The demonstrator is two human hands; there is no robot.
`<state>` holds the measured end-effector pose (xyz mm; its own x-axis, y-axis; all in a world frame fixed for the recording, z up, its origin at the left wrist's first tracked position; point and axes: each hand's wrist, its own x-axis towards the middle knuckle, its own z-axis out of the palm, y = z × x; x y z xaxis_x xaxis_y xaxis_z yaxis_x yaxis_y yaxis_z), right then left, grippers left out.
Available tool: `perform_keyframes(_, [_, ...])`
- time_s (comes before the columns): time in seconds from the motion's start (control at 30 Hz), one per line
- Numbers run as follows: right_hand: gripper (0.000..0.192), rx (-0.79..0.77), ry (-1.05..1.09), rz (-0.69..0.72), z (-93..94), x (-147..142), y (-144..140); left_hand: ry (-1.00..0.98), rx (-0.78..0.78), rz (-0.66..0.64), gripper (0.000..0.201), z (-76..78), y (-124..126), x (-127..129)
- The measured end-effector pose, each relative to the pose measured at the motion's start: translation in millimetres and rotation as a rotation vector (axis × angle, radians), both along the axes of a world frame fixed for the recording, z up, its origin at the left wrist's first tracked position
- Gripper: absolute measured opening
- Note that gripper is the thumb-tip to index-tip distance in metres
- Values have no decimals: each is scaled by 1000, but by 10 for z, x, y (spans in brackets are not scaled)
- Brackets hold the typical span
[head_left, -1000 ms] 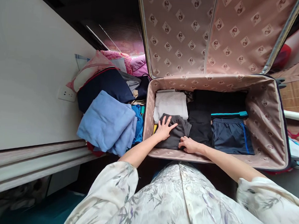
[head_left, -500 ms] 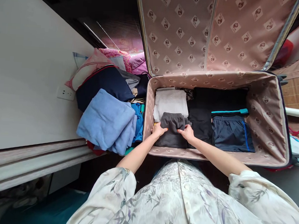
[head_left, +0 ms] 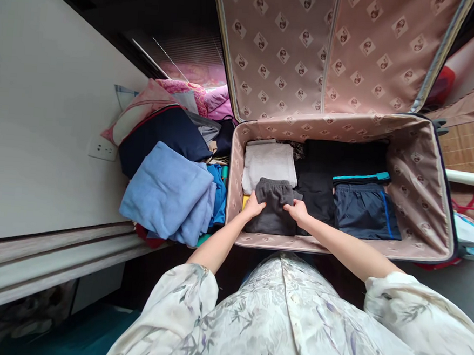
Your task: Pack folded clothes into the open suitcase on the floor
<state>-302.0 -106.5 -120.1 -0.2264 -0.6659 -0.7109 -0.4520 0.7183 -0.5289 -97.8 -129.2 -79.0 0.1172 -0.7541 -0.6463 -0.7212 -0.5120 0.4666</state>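
Folded dark grey pants (head_left: 274,207) with an elastic waistband lie in the front left part of an open suitcase (head_left: 418,195). My left hand (head_left: 254,206) grips their left edge, thumb on top and fingers underneath. At the right edge my right hand (head_left: 297,210) pinches the same pants. Just behind them is a folded light grey garment (head_left: 268,163). Black clothes (head_left: 318,178) fill the middle of the case, and navy shorts (head_left: 359,207) with a blue stripe lie to the right. A black piece with a turquoise edge (head_left: 361,176) sits behind the shorts.
The suitcase lid (head_left: 302,52) stands raised at the back. Left of the case, a folded blue cloth (head_left: 169,189) tops a pile of clothes, beside a navy bag (head_left: 162,140). A white wall (head_left: 43,104) with a socket (head_left: 103,148) borders the left. A tan bag (head_left: 467,134) is at right.
Both hands stay on the dark grey pants, nearly still. My right hand has shifted very slightly along the edge, and the view has moved a little.
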Motion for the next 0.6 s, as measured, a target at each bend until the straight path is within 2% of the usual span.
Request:
perform_keyframes(0.07, [24, 1, 12, 6, 37, -85, 11, -120, 6, -54, 62, 57, 36, -28])
perform_keyframes(0.13, [33, -27, 91, 44, 97, -183, 10, -276, -110, -161, 76, 120, 93, -71])
perform_keyframes(0.2, [47, -125, 219, 142, 170, -254, 1, -374, -248, -323, 94, 161, 161, -125])
perform_keyframes(0.3, [53, -294, 330, 435, 259, -270, 8, -382, -308, -624, 110, 130, 257, -195])
perform_keyframes(0.4, [55, -290, 303, 823, 273, -209, 34, -325, -203, -852, 110, 5, 312, -221])
perform_keyframes(0.43, [57, -264, 297, 913, 262, -185, 38, -305, -165, -876, 109, -38, 317, -223])
perform_keyframes(0.5, [59, -220, 309, 984, 228, -152, 30, -261, -133, -848, 107, -96, 307, -234])
perform_keyframes(0.57, [59, -213, 321, 956, 194, -148, 9, -197, -166, -720, 96, -107, 277, -277])
perform_keyframes(0.6, [58, -221, 317, 931, 179, -157, -1, -156, -182, -606, 83, -99, 257, -318])
